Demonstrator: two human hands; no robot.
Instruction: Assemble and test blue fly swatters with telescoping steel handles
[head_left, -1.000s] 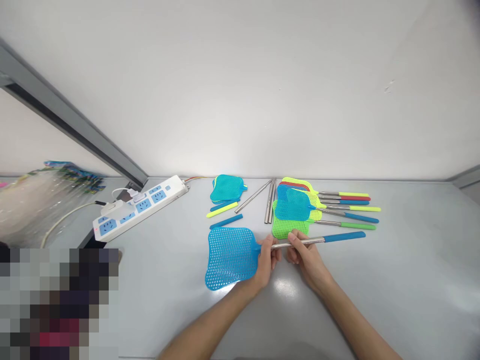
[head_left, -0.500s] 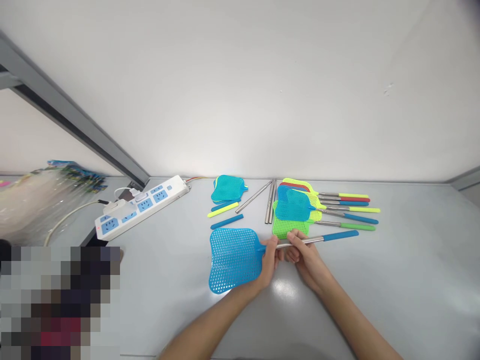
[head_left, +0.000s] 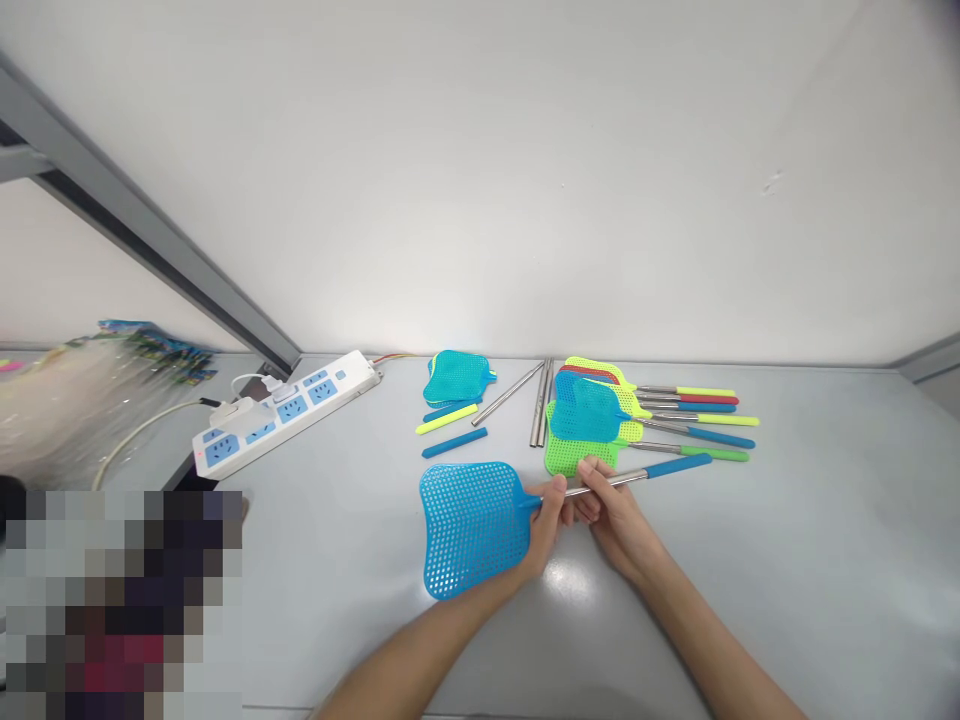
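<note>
Both hands hold one blue fly swatter (head_left: pixel 476 525) above the table, its perforated head to the left and its blue grip to the right. My left hand (head_left: pixel 549 520) is closed round the metal rod just beside the head. Further along the same rod, my right hand (head_left: pixel 611 505) pinches it near the grip. Behind the hands lies a pile of fly swatters (head_left: pixel 589 410) in yellow, red, blue and green, handles pointing right. Left of that pile are several bare metal rods (head_left: pixel 538 405), loose blue and yellow grips (head_left: pixel 454 443) and a stack of swatter heads (head_left: pixel 457 377).
A white power strip (head_left: pixel 289 415) with plugs and cables lies at the left. Beyond it are clear plastic packages (head_left: pixel 97 400). A grey metal frame bar (head_left: pixel 150 210) slants down to the table (head_left: pixel 810 560), and a pale wall (head_left: pixel 525 180) rises behind.
My left hand has slid slightly right along the rod, towards my right hand. The swatter's head has tilted and dropped a little.
</note>
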